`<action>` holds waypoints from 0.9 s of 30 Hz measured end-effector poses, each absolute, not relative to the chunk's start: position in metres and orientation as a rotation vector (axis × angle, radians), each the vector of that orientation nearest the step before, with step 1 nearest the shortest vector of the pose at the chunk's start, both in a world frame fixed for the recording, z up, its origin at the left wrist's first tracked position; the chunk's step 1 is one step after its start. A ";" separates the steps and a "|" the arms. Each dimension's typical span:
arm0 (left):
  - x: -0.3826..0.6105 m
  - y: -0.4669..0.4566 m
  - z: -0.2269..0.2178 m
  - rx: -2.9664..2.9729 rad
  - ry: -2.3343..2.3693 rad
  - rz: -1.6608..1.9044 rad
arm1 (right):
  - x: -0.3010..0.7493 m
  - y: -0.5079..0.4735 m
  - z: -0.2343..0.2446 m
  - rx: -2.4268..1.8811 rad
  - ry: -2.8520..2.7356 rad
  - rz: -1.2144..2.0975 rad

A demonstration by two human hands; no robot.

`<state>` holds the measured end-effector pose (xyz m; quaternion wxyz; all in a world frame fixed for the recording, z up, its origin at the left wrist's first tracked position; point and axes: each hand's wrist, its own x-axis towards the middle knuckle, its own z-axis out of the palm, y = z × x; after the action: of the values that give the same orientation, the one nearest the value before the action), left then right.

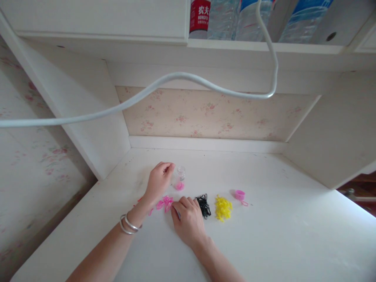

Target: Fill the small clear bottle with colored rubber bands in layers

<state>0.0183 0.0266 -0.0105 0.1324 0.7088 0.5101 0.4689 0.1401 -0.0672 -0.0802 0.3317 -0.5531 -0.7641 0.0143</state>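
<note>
Left hand: fingers together beside clear cylindrical jar. Right hand: grip unclear, by pink loops.

The red bottle label reads "农夫" and "NONGFU", smaller print illegible.

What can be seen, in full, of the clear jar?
The jar is small and clear, glass- or plastic-looking, with a round rim. Pink pieces show in its lower part. It seems to stand upright on the white desk, just right of the left hand; whether they touch is unclear.
</note>
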 end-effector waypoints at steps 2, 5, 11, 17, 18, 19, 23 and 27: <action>0.009 0.014 -0.015 2.087 1.499 1.330 | 0.145 -0.064 -0.078 -1.458 -1.918 0.105; -0.007 -0.008 -0.031 2.186 1.494 1.199 | 0.155 -0.056 -0.076 -1.467 -1.742 0.224; -0.025 -0.034 -0.059 2.288 1.641 0.719 | 0.169 -0.041 -0.075 -1.478 -1.508 0.359; -0.027 -0.042 -0.062 2.408 1.741 0.409 | 0.174 -0.025 -0.055 -1.475 -1.440 0.347; -0.027 -0.043 -0.063 2.425 1.741 0.363 | 0.174 -0.022 -0.050 -1.466 -1.446 0.326; -0.026 -0.044 -0.065 2.440 1.738 0.330 | 0.175 -0.017 -0.044 -1.457 -1.453 0.303; -0.027 -0.045 -0.073 2.455 1.710 0.292 | 0.177 0.002 -0.026 -1.427 -1.496 0.170; -0.029 -0.045 -0.075 2.447 1.660 0.294 | 0.176 0.015 -0.018 -1.428 -1.558 0.066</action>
<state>-0.0288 -0.0448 -0.0748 0.0850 0.8204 0.5568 0.0985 0.1763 0.0153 -0.0179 0.4914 -0.5883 -0.6416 0.0272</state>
